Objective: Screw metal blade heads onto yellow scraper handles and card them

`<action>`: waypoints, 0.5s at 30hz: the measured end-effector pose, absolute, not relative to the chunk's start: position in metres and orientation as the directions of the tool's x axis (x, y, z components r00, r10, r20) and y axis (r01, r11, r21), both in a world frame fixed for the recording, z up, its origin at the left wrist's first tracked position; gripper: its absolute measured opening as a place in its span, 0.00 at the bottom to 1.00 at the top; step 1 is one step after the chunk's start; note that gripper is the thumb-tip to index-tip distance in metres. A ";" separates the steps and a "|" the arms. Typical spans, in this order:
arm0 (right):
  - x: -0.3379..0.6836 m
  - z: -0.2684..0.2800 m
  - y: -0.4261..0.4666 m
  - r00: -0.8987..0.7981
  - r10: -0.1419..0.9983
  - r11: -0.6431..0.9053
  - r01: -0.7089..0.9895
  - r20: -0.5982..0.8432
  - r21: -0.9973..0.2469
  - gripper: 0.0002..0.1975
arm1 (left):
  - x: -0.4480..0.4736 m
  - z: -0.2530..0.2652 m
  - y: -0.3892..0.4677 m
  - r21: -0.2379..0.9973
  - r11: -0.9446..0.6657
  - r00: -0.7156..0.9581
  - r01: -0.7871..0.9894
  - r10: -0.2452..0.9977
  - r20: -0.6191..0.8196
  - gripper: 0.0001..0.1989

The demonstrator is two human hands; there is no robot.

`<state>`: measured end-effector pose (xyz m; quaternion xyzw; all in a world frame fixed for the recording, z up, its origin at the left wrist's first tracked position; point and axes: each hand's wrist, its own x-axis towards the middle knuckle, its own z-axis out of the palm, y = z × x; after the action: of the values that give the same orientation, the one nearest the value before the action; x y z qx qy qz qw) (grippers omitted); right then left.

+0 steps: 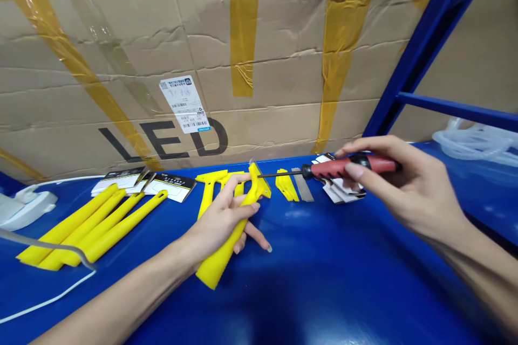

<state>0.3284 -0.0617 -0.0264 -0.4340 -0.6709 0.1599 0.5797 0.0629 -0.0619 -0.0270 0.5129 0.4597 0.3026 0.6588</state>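
Note:
My left hand [229, 213] is closed around a yellow scraper [226, 248], its wide handle end toward me and its head pointing away. In my right hand [413, 188] is a screwdriver [343, 168] with a red and black handle, held level. The screwdriver's thin shaft reaches left to the scraper's head; whether the tip sits in a screw is too small to tell. Behind my left hand lie more yellow scraper pieces [207, 194], partly hidden by it. Just right of the scraper head are small yellow plastic parts [286, 185] and grey metal blades [302, 186].
Several yellow handles [117, 226] lie at left beside black-and-white cards [170, 185]. More cards [343, 194] sit below the screwdriver. A white device with a cable [32, 210] is at far left. A taped cardboard box [275, 113] stands behind the blue surface [315, 280], near a blue frame [408, 64].

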 end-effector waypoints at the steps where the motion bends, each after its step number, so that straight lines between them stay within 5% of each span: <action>1: 0.328 -0.027 -0.063 0.033 0.755 0.604 0.355 0.655 -0.714 0.11 | 0.063 -0.027 -0.061 0.954 0.286 0.395 0.088 0.869 -0.297 0.30; 11: 0.329 -0.028 -0.061 0.056 0.846 0.509 0.211 0.530 -0.834 0.10 | 0.063 -0.031 -0.059 0.945 0.324 0.405 0.031 0.861 -0.308 0.30; 15: 0.330 -0.027 -0.058 0.113 0.812 0.522 0.295 0.572 -0.800 0.12 | 0.062 -0.025 -0.059 0.949 0.309 0.410 0.060 0.859 -0.306 0.31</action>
<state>0.3297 -0.0585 -0.0267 -0.4391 -0.6306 0.2145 0.6029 0.0622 -0.0594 -0.0245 0.5063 0.4537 0.2985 0.6698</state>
